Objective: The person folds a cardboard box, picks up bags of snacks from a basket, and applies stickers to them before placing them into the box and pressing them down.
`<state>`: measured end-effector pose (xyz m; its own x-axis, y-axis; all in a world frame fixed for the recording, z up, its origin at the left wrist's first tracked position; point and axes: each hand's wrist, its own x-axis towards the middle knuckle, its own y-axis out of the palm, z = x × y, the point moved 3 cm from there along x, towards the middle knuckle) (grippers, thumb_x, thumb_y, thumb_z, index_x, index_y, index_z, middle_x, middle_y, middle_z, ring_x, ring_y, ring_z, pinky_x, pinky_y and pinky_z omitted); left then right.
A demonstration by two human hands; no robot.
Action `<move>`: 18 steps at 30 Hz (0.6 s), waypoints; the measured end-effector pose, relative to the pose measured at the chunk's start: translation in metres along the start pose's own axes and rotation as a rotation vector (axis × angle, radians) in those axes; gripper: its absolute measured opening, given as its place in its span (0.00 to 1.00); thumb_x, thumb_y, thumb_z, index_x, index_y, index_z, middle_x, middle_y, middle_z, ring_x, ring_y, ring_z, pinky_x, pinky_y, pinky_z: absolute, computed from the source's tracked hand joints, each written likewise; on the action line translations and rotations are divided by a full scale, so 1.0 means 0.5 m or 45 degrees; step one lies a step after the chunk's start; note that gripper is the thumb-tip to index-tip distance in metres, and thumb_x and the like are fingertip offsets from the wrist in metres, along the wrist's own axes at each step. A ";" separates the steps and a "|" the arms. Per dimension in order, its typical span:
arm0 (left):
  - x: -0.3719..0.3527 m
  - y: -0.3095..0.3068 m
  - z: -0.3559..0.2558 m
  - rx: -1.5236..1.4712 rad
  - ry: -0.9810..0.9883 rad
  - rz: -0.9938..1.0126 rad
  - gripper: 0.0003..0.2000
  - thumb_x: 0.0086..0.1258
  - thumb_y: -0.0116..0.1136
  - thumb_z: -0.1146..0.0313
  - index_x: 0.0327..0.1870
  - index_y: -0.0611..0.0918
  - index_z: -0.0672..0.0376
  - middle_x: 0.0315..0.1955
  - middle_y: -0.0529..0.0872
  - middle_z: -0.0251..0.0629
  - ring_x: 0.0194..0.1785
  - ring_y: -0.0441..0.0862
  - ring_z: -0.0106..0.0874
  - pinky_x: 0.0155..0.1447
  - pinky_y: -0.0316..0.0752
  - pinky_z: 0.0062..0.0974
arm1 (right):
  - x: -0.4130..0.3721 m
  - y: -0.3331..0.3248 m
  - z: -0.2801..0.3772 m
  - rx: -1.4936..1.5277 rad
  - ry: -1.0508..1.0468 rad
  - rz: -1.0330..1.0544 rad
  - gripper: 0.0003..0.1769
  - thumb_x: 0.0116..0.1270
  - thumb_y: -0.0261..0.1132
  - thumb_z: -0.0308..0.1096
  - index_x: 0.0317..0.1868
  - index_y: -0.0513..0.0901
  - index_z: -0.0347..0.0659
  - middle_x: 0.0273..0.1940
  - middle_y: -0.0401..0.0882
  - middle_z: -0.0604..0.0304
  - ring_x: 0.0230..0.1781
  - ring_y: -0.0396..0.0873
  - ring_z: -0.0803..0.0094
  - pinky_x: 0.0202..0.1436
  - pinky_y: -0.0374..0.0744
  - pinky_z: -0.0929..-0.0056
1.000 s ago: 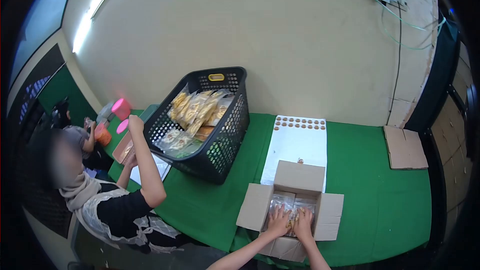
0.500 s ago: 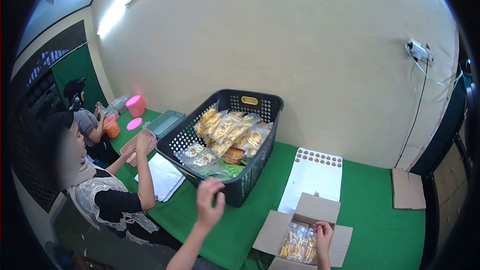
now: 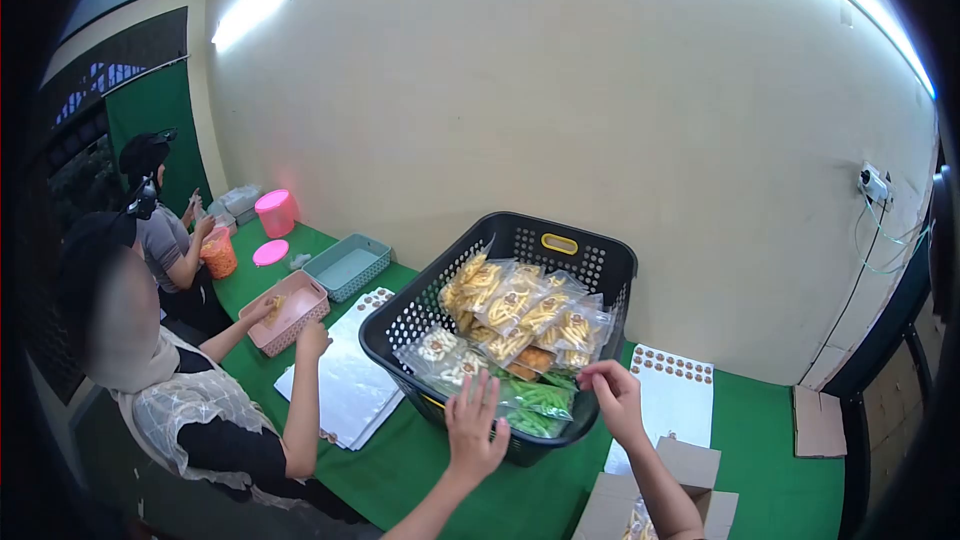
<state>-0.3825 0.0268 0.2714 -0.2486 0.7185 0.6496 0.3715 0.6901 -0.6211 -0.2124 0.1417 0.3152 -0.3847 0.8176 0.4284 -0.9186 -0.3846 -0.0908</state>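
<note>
My left hand [image 3: 474,432] is at the near side of a black perforated basket [image 3: 600,260], fingers stretched out and apart, beside packets of white snacks [image 3: 440,348]. Over the basket's right rim is my right hand [image 3: 615,402], its fingers drawn together close to a clear packet of green snacks [image 3: 540,400]. Whether anything sits between those fingertips is hidden. Clear packets of yellow stick-shaped snacks [image 3: 510,310] with round stickers fill the rest of the basket, around an orange-brown packet [image 3: 530,360]. Below my right forearm stands an open cardboard box [image 3: 605,505] with packets inside, partly covered by the arm.
To the left, a co-worker [image 3: 230,420] reaches into a pink basket [image 3: 300,310]; another person [image 3: 175,250] is behind. A teal basket [image 3: 347,268], sticker sheets [image 3: 345,380] and a pink tub [image 3: 275,212] stand on the green table. Another sticker sheet [image 3: 675,400] lies right of the basket.
My right hand has left the cardboard box and moved left to the basket's rim. My left hand has come to the basket's near side. The view has shifted left.
</note>
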 end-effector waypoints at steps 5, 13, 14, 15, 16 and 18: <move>0.001 0.000 -0.002 -0.030 -0.085 0.036 0.23 0.56 0.44 0.66 0.58 0.70 0.50 0.62 0.62 0.39 0.63 0.58 0.40 0.64 0.43 0.43 | 0.117 0.110 0.003 -0.054 -0.057 0.152 0.07 0.63 0.49 0.22 0.37 0.74 0.31 0.32 0.77 0.58 0.33 0.74 0.79 0.39 0.73 0.80; 0.002 0.005 0.002 -0.377 -0.242 0.007 0.12 0.52 0.47 0.71 0.33 0.82 0.45 0.50 0.71 0.32 0.62 0.57 0.37 0.66 0.29 0.47 | 0.322 0.126 -0.183 -1.403 0.350 0.187 0.29 0.62 0.50 0.54 0.36 0.78 0.31 0.36 0.79 0.51 0.32 0.80 0.68 0.35 0.76 0.75; 0.001 0.009 0.001 -0.382 -0.221 -0.046 0.10 0.51 0.48 0.71 0.29 0.82 0.45 0.48 0.72 0.29 0.62 0.57 0.36 0.66 0.27 0.46 | 0.336 0.114 -0.213 -1.695 0.527 0.214 0.34 0.61 0.48 0.60 0.36 0.79 0.31 0.37 0.79 0.50 0.31 0.80 0.67 0.35 0.76 0.74; 0.001 0.010 0.002 -0.375 -0.217 -0.029 0.10 0.51 0.49 0.71 0.29 0.82 0.45 0.48 0.72 0.29 0.61 0.58 0.36 0.65 0.28 0.47 | 0.347 0.098 -0.258 -1.702 0.633 0.244 0.38 0.60 0.45 0.63 0.36 0.78 0.30 0.37 0.79 0.49 0.28 0.80 0.66 0.33 0.77 0.74; 0.000 0.007 0.001 -0.365 -0.211 -0.013 0.09 0.52 0.50 0.71 0.29 0.81 0.44 0.49 0.72 0.29 0.61 0.59 0.36 0.65 0.29 0.48 | 0.349 0.080 -0.311 -1.703 0.737 0.274 0.42 0.59 0.42 0.66 0.37 0.78 0.28 0.36 0.79 0.48 0.26 0.80 0.65 0.31 0.77 0.74; 0.001 0.004 0.004 -0.412 -0.222 -0.010 0.07 0.53 0.51 0.70 0.26 0.81 0.44 0.48 0.73 0.28 0.60 0.60 0.34 0.65 0.28 0.47 | 0.334 0.080 -0.350 -1.490 0.987 0.278 0.49 0.56 0.39 0.71 0.35 0.76 0.23 0.31 0.80 0.44 0.19 0.79 0.64 0.23 0.76 0.75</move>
<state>-0.3837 0.0290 0.2694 -0.3906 0.7365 0.5522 0.6260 0.6523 -0.4272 -0.3292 0.3377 0.2258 -0.1267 0.9600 -0.2497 -0.2317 -0.2734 -0.9336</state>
